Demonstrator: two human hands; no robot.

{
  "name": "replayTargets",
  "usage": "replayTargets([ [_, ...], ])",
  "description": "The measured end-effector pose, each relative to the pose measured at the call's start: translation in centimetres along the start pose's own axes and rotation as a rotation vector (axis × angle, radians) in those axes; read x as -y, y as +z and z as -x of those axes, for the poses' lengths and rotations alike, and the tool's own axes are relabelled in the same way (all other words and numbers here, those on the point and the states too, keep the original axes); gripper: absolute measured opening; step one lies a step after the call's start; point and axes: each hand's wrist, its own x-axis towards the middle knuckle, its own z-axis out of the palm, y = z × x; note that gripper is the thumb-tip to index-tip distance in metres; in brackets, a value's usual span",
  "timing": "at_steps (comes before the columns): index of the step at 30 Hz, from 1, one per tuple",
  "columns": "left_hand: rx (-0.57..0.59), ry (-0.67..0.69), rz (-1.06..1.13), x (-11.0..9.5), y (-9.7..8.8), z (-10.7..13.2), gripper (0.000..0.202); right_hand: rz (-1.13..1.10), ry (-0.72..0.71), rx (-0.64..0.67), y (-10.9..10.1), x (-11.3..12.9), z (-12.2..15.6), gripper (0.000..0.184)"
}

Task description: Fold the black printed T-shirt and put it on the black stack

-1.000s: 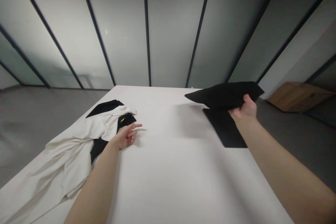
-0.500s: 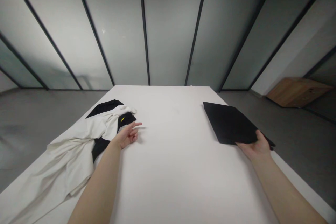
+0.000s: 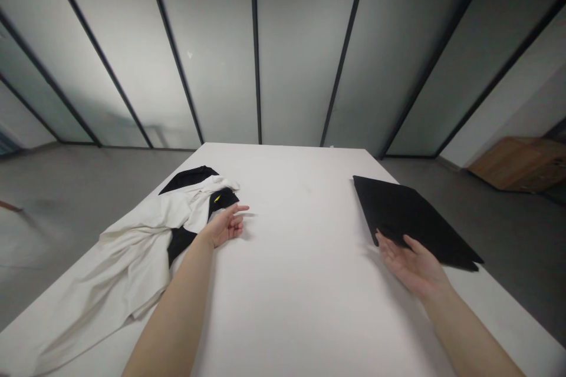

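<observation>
Crumpled white cloth (image 3: 119,259) sprawls over the left side of the desk (image 3: 300,318), with black fabric (image 3: 180,244) showing through its folds and a tiny yellow mark (image 3: 217,198) on one black patch. A flat black cloth (image 3: 411,218) lies near the right edge. The left hand (image 3: 225,227) rests open, fingers loosely apart, just beside the bundle. The right hand (image 3: 411,265) is spread, its fingertips (image 3: 380,237) seemingly touching the black cloth's lower edge, though that's hard to tell.

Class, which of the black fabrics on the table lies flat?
The flat black cloth by the right hand; the other black fabric is bunched into the white cloth by the left hand.
</observation>
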Motion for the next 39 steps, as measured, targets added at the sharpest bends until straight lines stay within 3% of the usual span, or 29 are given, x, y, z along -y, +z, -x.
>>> replayTargets([
  [3,0.003,0.007,-0.007,0.0,0.0,0.1,0.037,0.025,0.034,0.137,1.2,-1.7,1.2,0.029],
  [5,0.006,0.008,-0.011,0.0,-0.1,0.1,0.037,0.134,-0.036,0.168,2.1,-2.5,1.2,0.025],
  [7,0.008,0.01,-0.015,0.1,-0.2,0.1,0.037,0.381,-0.254,0.117,2.9,-3.2,0.7,0.026],
  [9,0.008,0.016,-0.02,0.2,-0.3,0.0,0.037,0.731,-0.552,0.001,3.4,-3.7,0.0,0.041],
  [11,0.006,0.021,-0.028,0.3,-0.5,-0.2,0.038,1.067,-0.751,-0.144,3.6,-4.1,-0.8,0.054],
  [13,0.011,0.027,-0.031,0.3,-0.6,-0.3,0.04,1.387,-0.768,-0.294,3.4,-4.5,-1.6,0.065],
  [16,0.013,0.042,-0.034,0.3,-0.5,-0.2,0.041,1.796,-0.676,-0.437,2.3,-4.3,-2.7,0.062],
  [22,-0.036,0.103,-0.052,0.0,0.9,0.5,0.042,1.857,-0.72,-0.447,-0.6,-1.9,-4.5,0.057],
  [25,-0.105,0.221,-0.076,0.1,1.4,0.0,0.044,1.835,-0.765,-0.425,-1.8,-1.1,-5.1,0.055],
  [29,-0.347,0.636,-0.193,-0.2,1.0,-0.9,0.032,1.779,-0.806,-0.429,-3.1,-0.8,-5.9,0.053],
  [33,-0.798,0.944,-0.464,-1.0,-0.8,-0.6,0.016,1.706,-0.873,-0.494,-3.8,-0.8,-6.4,0.05],
  [36,-1.21,0.924,-0.803,-1.5,-2.5,0.3,0.022,1.719,-0.931,-0.507,-3.4,-1.3,-6.2,0.053],
  [38,-1.399,0.761,-0.997,-1.5,-3.5,0.9,0.039,1.725,-1.011,-0.468,-2.7,-1.8,-5.8,0.054],
  [39,-1.433,0.652,-1.084,-1.4,-3.9,1.0,0.047,1.714,-1.062,-0.429,-2.3,-2.1,-5.6,0.054],
])
